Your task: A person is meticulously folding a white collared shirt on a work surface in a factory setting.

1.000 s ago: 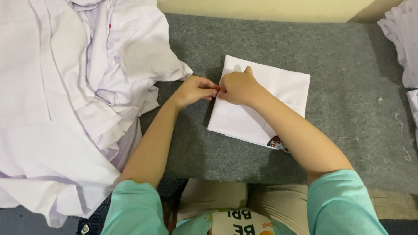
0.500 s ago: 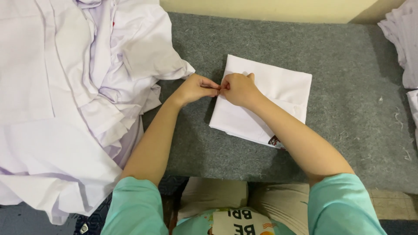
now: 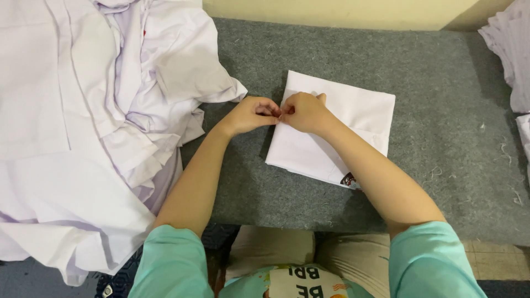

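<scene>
Grey felt table (image 3: 441, 165), big heap of white shirts (image 3: 83, 138) on its left, folded white garment (image 3: 342, 132) mid-table, left hand (image 3: 251, 115) and right hand (image 3: 303, 112) meeting at garment's left edge, fingertips curled, pinching that edge together.

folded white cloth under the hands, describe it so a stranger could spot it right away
On the grey felt table, find the flat white rectangle at the centre: the folded white cloth. Unlike the rumpled white shirts heaped at left, it is neatly squared, with a small dark tag at its near edge.
</scene>
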